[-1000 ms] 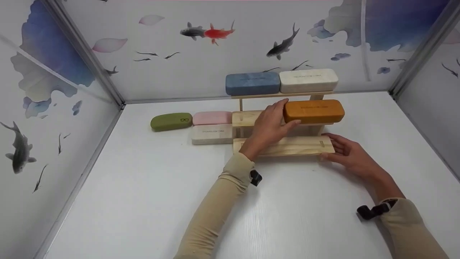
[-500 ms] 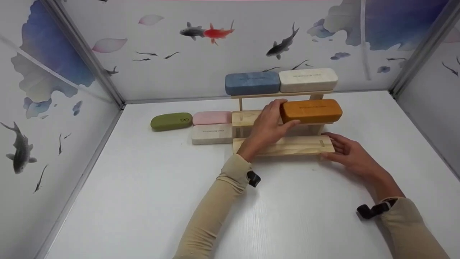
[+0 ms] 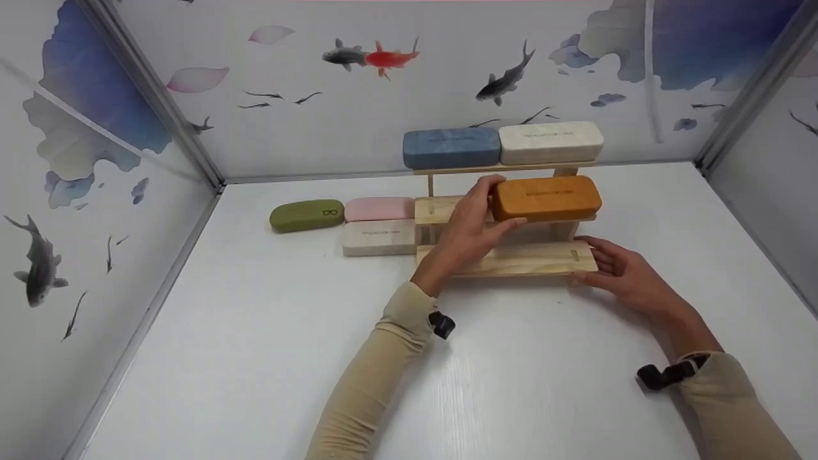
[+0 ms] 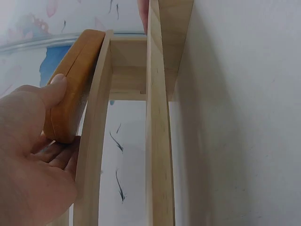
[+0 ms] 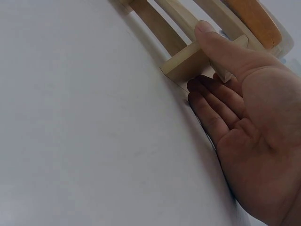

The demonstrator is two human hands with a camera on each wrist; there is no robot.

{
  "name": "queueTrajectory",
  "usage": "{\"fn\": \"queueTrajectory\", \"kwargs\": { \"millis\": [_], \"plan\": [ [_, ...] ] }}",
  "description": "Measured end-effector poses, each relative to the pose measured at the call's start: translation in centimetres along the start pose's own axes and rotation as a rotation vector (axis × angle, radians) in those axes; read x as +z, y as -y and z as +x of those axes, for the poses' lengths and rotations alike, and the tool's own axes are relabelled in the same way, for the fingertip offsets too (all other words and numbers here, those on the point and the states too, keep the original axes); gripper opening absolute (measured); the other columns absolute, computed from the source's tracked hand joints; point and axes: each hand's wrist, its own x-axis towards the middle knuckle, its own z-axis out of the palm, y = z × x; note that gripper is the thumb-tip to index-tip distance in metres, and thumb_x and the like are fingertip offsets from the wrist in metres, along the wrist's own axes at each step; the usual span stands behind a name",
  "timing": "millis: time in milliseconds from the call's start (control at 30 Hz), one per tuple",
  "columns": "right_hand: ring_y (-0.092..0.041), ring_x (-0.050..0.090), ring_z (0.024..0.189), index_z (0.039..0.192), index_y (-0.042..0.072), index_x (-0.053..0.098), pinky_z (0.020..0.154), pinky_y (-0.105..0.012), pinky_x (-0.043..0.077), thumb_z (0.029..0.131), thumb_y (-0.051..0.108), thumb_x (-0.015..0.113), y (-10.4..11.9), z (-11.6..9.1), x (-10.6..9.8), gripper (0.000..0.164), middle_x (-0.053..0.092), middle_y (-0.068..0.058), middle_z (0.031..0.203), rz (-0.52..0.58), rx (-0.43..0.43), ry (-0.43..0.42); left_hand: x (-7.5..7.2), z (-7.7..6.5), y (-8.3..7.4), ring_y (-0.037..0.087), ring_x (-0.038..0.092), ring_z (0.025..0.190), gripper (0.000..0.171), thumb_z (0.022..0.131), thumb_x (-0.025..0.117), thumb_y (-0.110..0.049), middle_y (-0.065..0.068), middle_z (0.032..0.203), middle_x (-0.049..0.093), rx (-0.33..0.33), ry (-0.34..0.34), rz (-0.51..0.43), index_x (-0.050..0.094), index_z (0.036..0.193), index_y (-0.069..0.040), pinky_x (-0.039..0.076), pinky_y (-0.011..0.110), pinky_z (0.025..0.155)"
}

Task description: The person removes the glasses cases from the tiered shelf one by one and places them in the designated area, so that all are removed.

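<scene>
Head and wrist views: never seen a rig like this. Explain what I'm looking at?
There's no robot, just a person's two bare hands. The head picture comes from a head-worn camera looking forward and down; each wrist picture comes from a camera on that wrist.

A three-tier wooden rack stands on a white tabletop. On its top shelf sit a blue case and a white case. Left of the rack lie a green case, a pink case and a pale case.

The left hand holds an orange case at the middle shelf; the right hand grips the bottom shelf's right end.
</scene>
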Motion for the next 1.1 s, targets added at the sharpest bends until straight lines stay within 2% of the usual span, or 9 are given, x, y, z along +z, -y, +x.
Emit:
{"fn": "queueTrajectory", "kwargs": {
  "millis": [167,367,467,600,900,1100],
  "plan": [
    [0.008,0.061,0.132,0.171,0.011,0.031,0.101,-0.014,0.056,0.102,0.026,0.078,-0.1,-0.1,-0.2,0.085,0.044,-0.026,0.169,-0.018,0.019,0.006,-0.1,-0.8,0.4,0.013,0.060,0.130,0.075,0.096,0.085,-0.031,0.004,0.149,0.060,0.029,-0.023,-0.045,0.045,0.157,-0.013,0.057,0.019,0.103],
    [0.005,0.062,0.133,0.170,0.010,0.033,0.102,-0.015,0.057,0.103,0.023,0.078,-0.1,-0.1,-0.2,0.082,0.045,-0.025,0.168,-0.015,-0.002,0.007,-0.2,-1.6,0.8,0.013,0.061,0.133,0.074,0.095,0.086,-0.025,0.006,0.150,0.059,0.115,-0.055,-0.104,0.047,0.156,-0.010,0.056,0.017,0.104],
    [0.006,0.062,0.132,0.170,0.008,0.033,0.101,-0.015,0.057,0.103,0.021,0.078,0.0,-0.1,-0.2,0.082,0.044,-0.026,0.168,-0.002,-0.006,0.006,-0.3,-2.0,1.0,0.013,0.061,0.133,0.074,0.095,0.087,-0.025,0.006,0.150,0.060,0.140,-0.065,-0.090,0.047,0.156,-0.010,0.058,0.019,0.105],
    [0.007,0.061,0.132,0.170,0.008,0.034,0.102,-0.015,0.057,0.103,0.020,0.078,0.2,-0.2,-0.1,0.081,0.043,-0.026,0.169,0.005,-0.004,0.007,-0.5,-2.6,1.2,0.013,0.061,0.136,0.075,0.094,0.087,-0.027,0.004,0.151,0.061,0.141,-0.071,-0.048,0.048,0.156,-0.011,0.057,0.025,0.110],
    [0.004,0.063,0.130,0.170,0.010,0.033,0.101,-0.015,0.057,0.104,0.023,0.076,0.2,-0.2,0.0,0.080,0.044,-0.024,0.167,-0.005,0.013,0.005,-1.3,-3.4,1.4,0.012,0.057,0.143,0.074,0.095,0.086,-0.026,0.002,0.154,0.059,0.162,-0.047,-0.030,0.047,0.157,-0.013,0.050,0.028,0.120],
    [0.007,0.061,0.130,0.171,0.009,0.031,0.101,-0.014,0.057,0.104,0.025,0.077,0.5,-0.3,0.1,0.083,0.043,-0.024,0.169,-0.009,0.026,0.000,-2.1,-3.8,1.1,0.011,0.054,0.146,0.076,0.096,0.086,-0.027,0.000,0.157,0.057,0.179,-0.028,-0.010,0.046,0.159,-0.013,0.047,0.031,0.124]
  ]
}}
